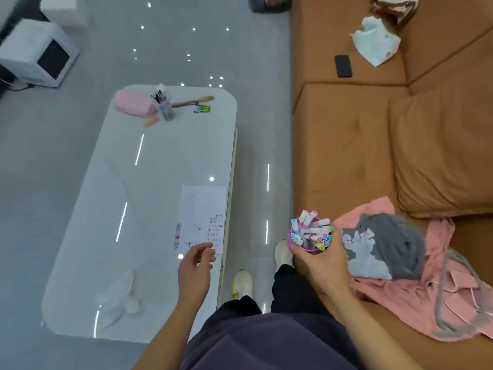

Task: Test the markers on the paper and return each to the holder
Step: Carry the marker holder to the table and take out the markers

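Far end of the glossy white table (106, 209), a clear plastic cup (166, 109) stands packed with pens. Nearer, the scribble-marked white paper sheet (201, 209) lies at the table's right edge, with the left hand (196, 265) over its near corner, fingers loosely curled and holding nothing. Over by the tan sofa (346, 156), the right hand (318, 265) wraps its fingers round the pink round holder (290, 237), crammed with white-barrelled markers (310, 231), coloured caps up.
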Tool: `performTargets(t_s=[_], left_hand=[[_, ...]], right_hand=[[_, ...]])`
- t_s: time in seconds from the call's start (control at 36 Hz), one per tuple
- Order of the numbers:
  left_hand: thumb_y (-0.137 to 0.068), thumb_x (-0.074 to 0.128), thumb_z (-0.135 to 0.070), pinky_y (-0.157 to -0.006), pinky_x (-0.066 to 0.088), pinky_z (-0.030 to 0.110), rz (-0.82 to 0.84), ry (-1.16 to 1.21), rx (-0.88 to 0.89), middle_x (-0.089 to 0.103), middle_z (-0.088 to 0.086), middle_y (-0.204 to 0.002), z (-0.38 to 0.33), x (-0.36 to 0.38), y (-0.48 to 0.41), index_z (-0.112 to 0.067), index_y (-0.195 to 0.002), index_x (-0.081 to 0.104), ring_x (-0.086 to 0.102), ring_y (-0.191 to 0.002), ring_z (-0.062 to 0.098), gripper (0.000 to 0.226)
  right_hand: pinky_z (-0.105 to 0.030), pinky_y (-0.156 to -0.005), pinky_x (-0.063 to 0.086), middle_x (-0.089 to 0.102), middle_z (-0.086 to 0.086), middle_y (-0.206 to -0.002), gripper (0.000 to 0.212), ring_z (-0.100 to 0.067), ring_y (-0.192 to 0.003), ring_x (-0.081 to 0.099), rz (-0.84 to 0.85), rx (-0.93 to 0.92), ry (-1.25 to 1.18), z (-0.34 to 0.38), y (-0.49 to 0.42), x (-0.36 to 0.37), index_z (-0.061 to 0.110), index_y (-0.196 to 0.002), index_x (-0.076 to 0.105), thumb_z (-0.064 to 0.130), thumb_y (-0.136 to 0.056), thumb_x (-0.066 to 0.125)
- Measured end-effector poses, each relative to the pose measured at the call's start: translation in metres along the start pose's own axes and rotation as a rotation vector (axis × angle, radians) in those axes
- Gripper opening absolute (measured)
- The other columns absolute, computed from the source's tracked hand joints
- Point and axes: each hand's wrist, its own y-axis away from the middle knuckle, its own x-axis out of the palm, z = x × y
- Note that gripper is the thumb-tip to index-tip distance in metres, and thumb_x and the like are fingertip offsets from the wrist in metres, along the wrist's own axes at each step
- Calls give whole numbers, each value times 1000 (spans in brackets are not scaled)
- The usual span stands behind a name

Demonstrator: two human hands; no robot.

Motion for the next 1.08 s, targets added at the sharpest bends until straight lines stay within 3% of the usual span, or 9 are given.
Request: performTargets(t_s=[0.08, 0.28, 0.36, 0.47, 0.69, 0.78, 0.92, 1.03, 1.08], left_hand=[[-95, 60, -18, -77, 56, 28, -68, 28, -39, 74, -6, -92, -9, 13, -8, -29, -98, 72, 70, -82, 6, 17], [-95, 59, -18, -77, 56, 30, -273, 141, -114, 75, -6, -90, -35, 47, -18, -31, -96, 72, 70, -83, 7, 18], [-94, 59, -17, -77, 56, 30, -361, 213, -156, 75, -5, -90, -41, 59, -19, -30, -96, 72, 71, -83, 8, 18], [-94, 59, -17, -74, 55, 28, -463, 282, -192, 75, -6, -90, -45, 66, -19, -29, -96, 72, 70, -82, 9, 18], [-95, 60, -17, -74, 56, 28, -584, 371, -257, 74, -5, -88, -38, 57, -21, -27, -97, 73, 70, -80, 7, 17], [-95, 60, -18, -72, 55, 25, -606, 398, -270, 74, -6, -90, -33, 47, -24, -28, -98, 72, 70, -82, 7, 16], [-95, 60, -19, -71, 53, 23, -651, 429, -284, 74, -6, -92, -19, 25, -27, -29, -99, 72, 70, -84, 8, 16], [-95, 60, -18, -71, 54, 23, -678, 447, -298, 74, -8, -90, -11, 9, -26, -31, -97, 72, 69, -82, 7, 17], [-95, 59, -18, -72, 54, 24, -693, 450, -304, 74, -7, -88, -8, 2, -24, -31, -96, 71, 69, -81, 6, 18]], right_hand=[[-27, -77, 58, 72, 25, -112, 78, 5, -96, 72, 86, -10, 38, 12, -39, 2, 52, -122, 50, 49, -61, 98], [-16, -68, 52, 69, 33, -108, 76, 11, -92, 68, 313, -117, 179, 56, -129, 1, 51, -119, 50, 38, -62, 99], [-16, -72, 52, 67, 35, -107, 78, 12, -94, 67, 394, -150, 217, 77, -159, 5, 46, -123, 50, 35, -63, 100], [-10, -67, 53, 67, 35, -106, 74, 12, -94, 67, 466, -198, 256, 103, -186, 19, 52, -116, 50, 30, -65, 99], [-12, -67, 50, 66, 41, -100, 74, 16, -90, 65, 581, -273, 325, 137, -193, 65, 70, -100, 47, 30, -65, 99], [-19, -72, 52, 64, 43, -97, 71, 18, -90, 64, 635, -287, 346, 144, -187, 85, 67, -101, 48, 32, -65, 99], [-23, -77, 55, 67, 37, -104, 66, 12, -95, 67, 709, -329, 355, 149, -171, 118, 47, -112, 53, 30, -67, 98], [-12, -65, 54, 69, 34, -104, 69, 11, -92, 70, 737, -354, 355, 153, -157, 142, 55, -114, 52, 38, -65, 98], [-14, -68, 54, 70, 32, -106, 71, 9, -92, 71, 757, -362, 360, 155, -151, 154, 56, -115, 51, 41, -64, 98]])
